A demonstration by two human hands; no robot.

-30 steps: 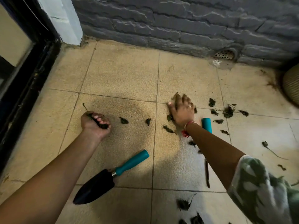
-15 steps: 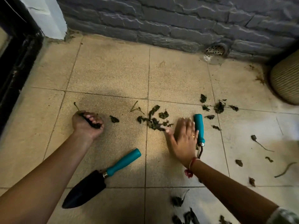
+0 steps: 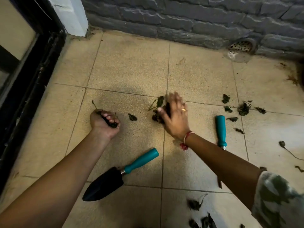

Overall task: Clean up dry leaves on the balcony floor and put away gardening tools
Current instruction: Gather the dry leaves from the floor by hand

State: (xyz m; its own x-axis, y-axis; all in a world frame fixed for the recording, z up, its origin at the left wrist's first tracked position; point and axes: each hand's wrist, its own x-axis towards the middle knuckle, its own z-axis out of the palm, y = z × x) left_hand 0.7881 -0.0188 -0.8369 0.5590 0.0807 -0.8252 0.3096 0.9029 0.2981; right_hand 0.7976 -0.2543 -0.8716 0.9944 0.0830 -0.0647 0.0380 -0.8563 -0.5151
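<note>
A black door frame [image 3: 24, 96] runs down the left side of the tiled floor [image 3: 131, 66]. Next to it, the left hand [image 3: 103, 123] rests on the floor as a fist. Its fingers [image 3: 108, 116] are curled tight round a bunch of dry leaves [image 3: 113, 124], and a stem sticks out on the far side. Just right of the fist lies one leaf [image 3: 132, 117] on its own. Nearer, a trowel [image 3: 115, 178] with a black blade and a blue-green handle lies flat, apart from both hands. In the middle, the right hand [image 3: 176, 120] looks blurry. Its fingers [image 3: 174, 100] are straight and hold nothing, and the hand touches a small heap of leaves [image 3: 157, 117]. Right of that arm lies a second tool [image 3: 221, 130] with the same kind of handle. Most of its other end is hidden by the arm. More loose leaves [image 3: 243, 108] lie scattered on the right. A round drain [image 3: 241, 46] sits at the foot of the grey stone wall [image 3: 181, 17], far right.
</note>
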